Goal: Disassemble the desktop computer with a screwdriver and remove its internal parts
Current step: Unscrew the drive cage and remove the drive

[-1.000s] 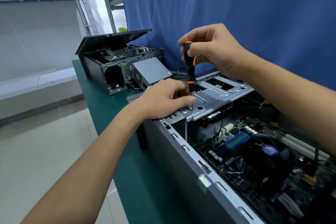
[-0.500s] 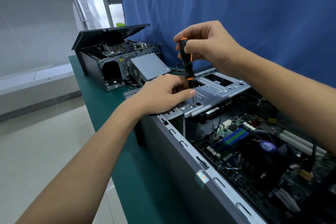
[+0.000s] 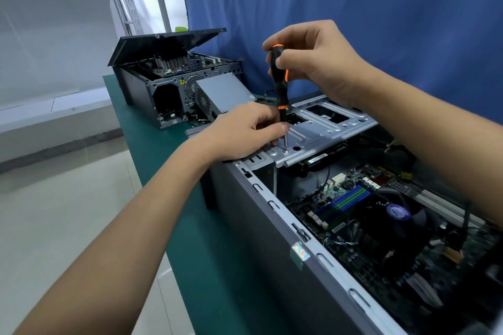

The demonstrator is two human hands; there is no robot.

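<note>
Desktop computer [image 3: 258,239]: grey tower lying on its side on a green-topped bench [image 3: 168,198], side panel off, interior exposed.

- Drive cage [image 3: 326,128]: bare metal bracket with cut-outs, spanning the computer's far end.
- Screwdriver [image 3: 279,81]: black handle with orange bands, standing upright over the computer's far end, tip set on the near corner of the drive cage.
- Right hand [image 3: 318,62]: fingers and thumb curled round the top of the screwdriver handle.
- Left hand [image 3: 245,130]: resting on the computer's far edge, thumb and curled fingers closed on the screwdriver where handle meets shaft.
- Motherboard [image 3: 353,226]: inside the computer, carrying blue and green memory slots [image 3: 343,204] and a dark cooler fan [image 3: 400,215].
- Second computer case [image 3: 152,90]: beyond the computer on the same bench, lid [image 3: 163,43] propped up at an angle.
- Power supply unit [image 3: 226,92]: grey box between the second case and the computer.
- Blue curtain [image 3: 353,8]: hanging behind the computer.
</note>
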